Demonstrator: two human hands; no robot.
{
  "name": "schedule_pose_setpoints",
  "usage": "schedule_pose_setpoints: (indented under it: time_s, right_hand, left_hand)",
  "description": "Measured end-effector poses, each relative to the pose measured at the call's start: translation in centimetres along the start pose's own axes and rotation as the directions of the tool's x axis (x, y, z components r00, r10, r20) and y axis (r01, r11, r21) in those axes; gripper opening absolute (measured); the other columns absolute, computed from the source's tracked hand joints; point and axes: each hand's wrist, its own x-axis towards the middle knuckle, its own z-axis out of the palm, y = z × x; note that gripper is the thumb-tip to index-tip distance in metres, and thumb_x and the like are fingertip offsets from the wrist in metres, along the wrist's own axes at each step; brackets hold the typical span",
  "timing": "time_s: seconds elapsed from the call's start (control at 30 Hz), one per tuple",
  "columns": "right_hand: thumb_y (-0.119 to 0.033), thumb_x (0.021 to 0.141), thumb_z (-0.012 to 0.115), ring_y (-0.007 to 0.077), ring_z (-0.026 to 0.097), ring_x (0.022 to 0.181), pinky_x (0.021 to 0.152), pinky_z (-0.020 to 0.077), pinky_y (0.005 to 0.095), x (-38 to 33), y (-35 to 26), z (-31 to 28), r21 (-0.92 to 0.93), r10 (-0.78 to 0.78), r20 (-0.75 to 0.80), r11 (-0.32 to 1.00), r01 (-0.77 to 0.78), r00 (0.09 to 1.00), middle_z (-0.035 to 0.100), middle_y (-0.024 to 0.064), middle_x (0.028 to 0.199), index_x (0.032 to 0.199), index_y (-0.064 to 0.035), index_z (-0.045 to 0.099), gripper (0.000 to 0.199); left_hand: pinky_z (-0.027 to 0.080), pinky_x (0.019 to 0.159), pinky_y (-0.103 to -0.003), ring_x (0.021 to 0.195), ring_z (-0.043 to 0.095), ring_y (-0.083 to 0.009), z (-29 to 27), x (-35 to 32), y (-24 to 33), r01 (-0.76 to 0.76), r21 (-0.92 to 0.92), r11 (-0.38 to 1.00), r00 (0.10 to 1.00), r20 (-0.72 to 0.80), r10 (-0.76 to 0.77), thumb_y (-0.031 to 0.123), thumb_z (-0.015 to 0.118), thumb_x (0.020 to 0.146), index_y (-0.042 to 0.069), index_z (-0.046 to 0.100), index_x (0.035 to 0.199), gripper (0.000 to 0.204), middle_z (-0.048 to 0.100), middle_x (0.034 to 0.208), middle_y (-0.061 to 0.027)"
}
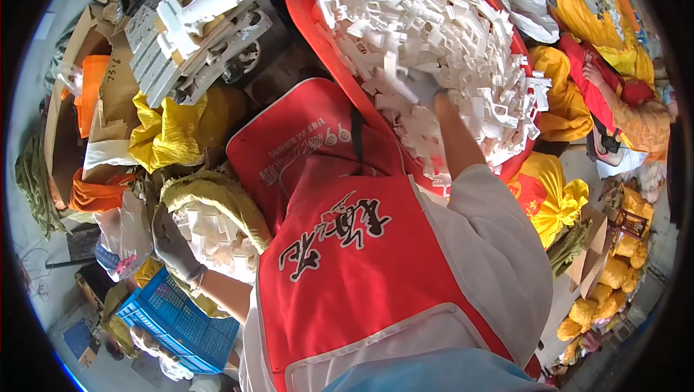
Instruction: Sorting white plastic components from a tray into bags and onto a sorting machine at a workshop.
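Small white moulded plastic parts (463,52), some L-shaped, fill a large red tub (329,49) ahead. My right hand (425,89), in a grey glove, is over the heap with its fingers closed on one white plastic part (395,72); motion blurs the part a little. At the left, an olive woven sack (217,187) stands with its mouth rolled back and more white parts (220,240) inside. My left hand (176,249), also grey-gloved, grips the sack's left rim, its fingertips partly hidden.
A blue plastic crate (181,323) stands near, left of me. Beyond the sack are a slatted stand (199,31) with a larger white part on it, a yellow bag (166,132) and cardboard (116,96). Right of the tub, a person in red (589,78) works among yellow sacks (553,190).
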Motion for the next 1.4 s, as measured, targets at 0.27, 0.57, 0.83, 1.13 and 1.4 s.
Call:
schedule_pose_setpoints:
  time_s: [0.27, 0.57, 0.83, 1.13, 1.4]
  right_hand:
    - [-0.03, 0.074, 0.066, 0.0343, 0.055, 0.107, 0.093, 0.0446, 0.04, -0.3, 3.1, -2.2, -0.347, -0.125, -0.438, 0.937, -0.04, 0.89, 0.055, 0.0142, 0.122, 0.124, -0.0123, 0.051, 0.055]
    - [-0.025, 0.067, 0.072, 0.0348, 0.05, 0.113, 0.096, 0.0416, 0.045, -2.6, 0.5, -0.3, -0.643, -0.128, -0.075, 0.764, 0.05, 0.989, 0.047, 0.0123, 0.131, 0.13, -0.0228, 0.048, 0.067]
    - [0.0, 0.072, 0.061, 0.036, 0.05, 0.115, 0.095, 0.043, 0.0425, -4.0, -2.4, -3.9, -0.531, -0.316, 0.072, 0.791, 0.304, 0.946, 0.049, 0.0186, 0.127, 0.13, -0.0159, 0.047, 0.061]
    - [-0.002, 0.073, 0.067, 0.0293, 0.047, 0.12, 0.099, 0.0408, 0.037, -4.4, -5.0, -7.1, 0.059, -0.307, -0.076, 0.948, 0.312, 0.949, 0.043, 0.0143, 0.131, 0.134, -0.0085, 0.04, 0.067]
    - [-0.002, 0.088, 0.052, 0.0132, 0.052, 0.107, 0.09, 0.0427, 0.0254, -3.8, -11.9, -8.5, 0.504, -0.371, -0.218, 0.749, 0.43, 0.903, 0.049, 0.0058, 0.128, 0.137, -0.0031, 0.039, 0.051]
  left_hand:
    - [0.046, 0.09, -0.029, 0.101, 0.058, -0.0169, 1.5, 1.1, 0.7, -0.035, 0.044, 0.998, 0.998, 0.056, 0.032, 0.015, 0.05, 0.095, -0.004, 0.061, 0.112, 0.028, 0.064, 0.108, -0.0093]
    - [0.049, 0.082, -0.029, 0.09, 0.065, -0.0183, 3.7, 4.4, 5.7, -0.269, -0.059, 0.961, 0.962, 0.024, 0.271, 0.005, 0.058, 0.087, 0.0, 0.066, 0.104, 0.019, 0.069, 0.097, -0.0118]
    - [0.049, 0.078, -0.033, 0.088, 0.065, -0.0274, 4.9, 8.1, 11.1, -0.44, -0.095, 0.893, 0.898, -0.044, 0.438, 0.008, 0.059, 0.085, 0.003, 0.068, 0.098, 0.017, 0.068, 0.095, -0.0122]
    - [0.049, 0.083, -0.037, 0.096, 0.061, -0.0316, 8.1, 14.7, 15.6, -0.59, -0.108, 0.8, 0.805, -0.01, 0.593, 0.014, 0.066, 0.08, 0.006, 0.063, 0.107, 0.029, 0.065, 0.103, -0.0133]
    - [0.049, 0.077, -0.036, 0.087, 0.063, -0.0323, 9.0, 17.5, 18.5, -0.535, -0.238, 0.811, 0.784, 0.219, 0.581, 0.018, 0.069, 0.076, 0.007, 0.061, 0.103, 0.03, 0.066, 0.093, -0.0138]
